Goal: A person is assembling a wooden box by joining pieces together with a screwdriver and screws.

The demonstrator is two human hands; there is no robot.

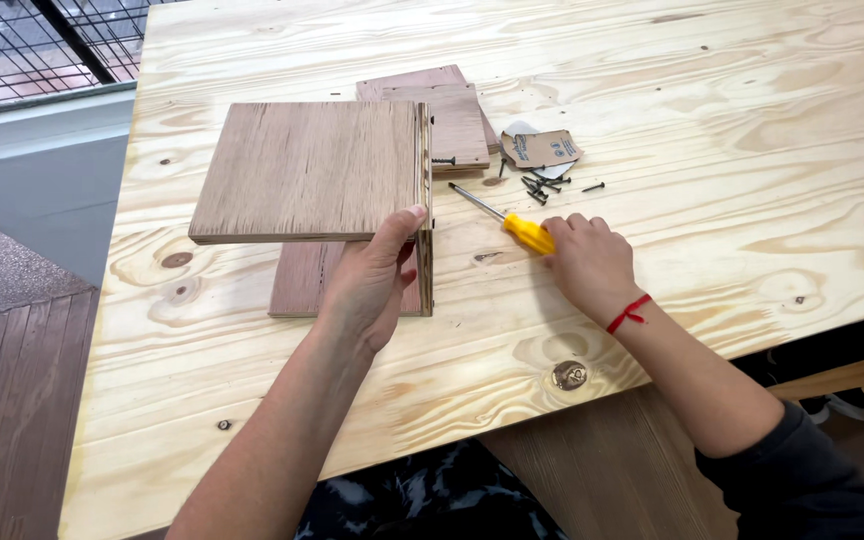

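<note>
Steadying a plywood assembly (pixel 312 170) on a pine workbench (pixel 712 90), the left hand (pixel 367 285) is shown with its thumb pressed against the near right corner of the top panel and its fingers curled around the edge beneath, clamped on the wood. The assembly stands left of centre on the bench: a flat top panel is carried on an upright side panel (pixel 424 260), with a lower board (pixel 297 280) lying under it. The right hand (pixel 587 262) is closed over the yellow handle of a screwdriver (pixel 512 225), whose steel shaft lies on the bench and points up-left towards the joint; the fingers are wrapped together on the handle. A red cord (pixel 629 313) is worn at that wrist. Behind the assembly, two more plywood pieces (pixel 452 115) are stacked, and just beside them a torn cardboard packet (pixel 542 148) and a scatter of dark screws (pixel 542 185) are seen. The panels are judged to be stiff and fairly light, with rough cut edges that give a secure purchase; the joint is probably the weak point, so a hold near the corner, where both panels meet, is judged best. The screwdriver is judged rigid, its smooth handle being the natural grip.
</note>
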